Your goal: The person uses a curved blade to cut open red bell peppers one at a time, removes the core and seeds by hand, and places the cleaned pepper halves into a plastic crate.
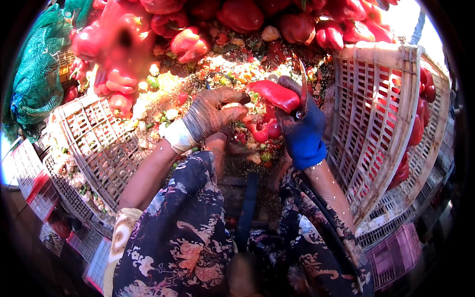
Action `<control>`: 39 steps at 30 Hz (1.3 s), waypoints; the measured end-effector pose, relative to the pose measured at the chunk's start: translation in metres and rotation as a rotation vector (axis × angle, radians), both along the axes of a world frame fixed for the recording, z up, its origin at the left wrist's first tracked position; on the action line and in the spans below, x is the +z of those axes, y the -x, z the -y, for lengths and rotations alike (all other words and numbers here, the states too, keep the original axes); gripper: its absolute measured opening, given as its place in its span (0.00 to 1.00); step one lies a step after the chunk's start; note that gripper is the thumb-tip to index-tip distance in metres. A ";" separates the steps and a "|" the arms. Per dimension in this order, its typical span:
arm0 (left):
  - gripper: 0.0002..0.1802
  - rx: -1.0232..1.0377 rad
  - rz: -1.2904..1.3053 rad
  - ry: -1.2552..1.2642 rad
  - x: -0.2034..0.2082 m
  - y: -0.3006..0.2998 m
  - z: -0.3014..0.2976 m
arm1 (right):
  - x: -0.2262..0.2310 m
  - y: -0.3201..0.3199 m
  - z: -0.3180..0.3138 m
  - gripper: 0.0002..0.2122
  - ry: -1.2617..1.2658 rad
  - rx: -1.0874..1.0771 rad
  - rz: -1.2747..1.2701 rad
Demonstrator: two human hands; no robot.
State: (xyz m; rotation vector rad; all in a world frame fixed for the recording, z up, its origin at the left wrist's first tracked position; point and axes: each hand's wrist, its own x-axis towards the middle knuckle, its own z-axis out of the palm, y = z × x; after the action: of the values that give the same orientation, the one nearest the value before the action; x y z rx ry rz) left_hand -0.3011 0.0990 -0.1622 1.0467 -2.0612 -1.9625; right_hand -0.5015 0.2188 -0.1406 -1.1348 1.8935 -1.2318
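My right hand, in a blue glove with a dark, dirty front, is closed on a knife whose narrow curved blade points up and away. The same hand also grips a red bell pepper, which sticks out to the left between thumb and fingers. My left hand, in a soiled grey-brown glove with a white wrist band, is just left of the pepper. Its thumb and fingers pinch together around something small and pale that I cannot make out. Below the held pepper lie red pepper pieces.
Red bell peppers are heaped at the far side. Seeds and pepper cores litter the ground before me. A tilted pale crate stands left, another crate with peppers behind it right. Green netting hangs far left; a pink crate sits lower right.
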 end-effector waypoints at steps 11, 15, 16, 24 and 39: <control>0.18 -0.246 0.332 0.319 -0.004 0.052 -0.040 | -0.002 0.002 0.001 0.26 0.096 -0.048 0.078; 0.12 0.023 0.226 0.155 0.019 0.044 -0.030 | 0.018 0.015 0.002 0.26 0.179 -0.120 0.128; 0.11 0.090 0.159 0.114 0.008 0.035 -0.022 | 0.025 0.018 0.000 0.25 0.213 -0.182 0.239; 0.15 0.485 -0.102 -0.266 0.005 -0.057 0.033 | 0.139 0.103 -0.096 0.19 0.364 -0.678 0.111; 0.12 0.559 0.211 -0.285 -0.008 -0.171 0.011 | 0.102 0.156 -0.302 0.32 -0.745 -0.045 -0.430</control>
State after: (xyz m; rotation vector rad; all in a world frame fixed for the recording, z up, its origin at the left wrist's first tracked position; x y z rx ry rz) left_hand -0.1303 0.0879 -0.1700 1.7237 -1.3597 -1.9258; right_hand -0.6575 0.5205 -0.0384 -0.9726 2.3950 -0.2200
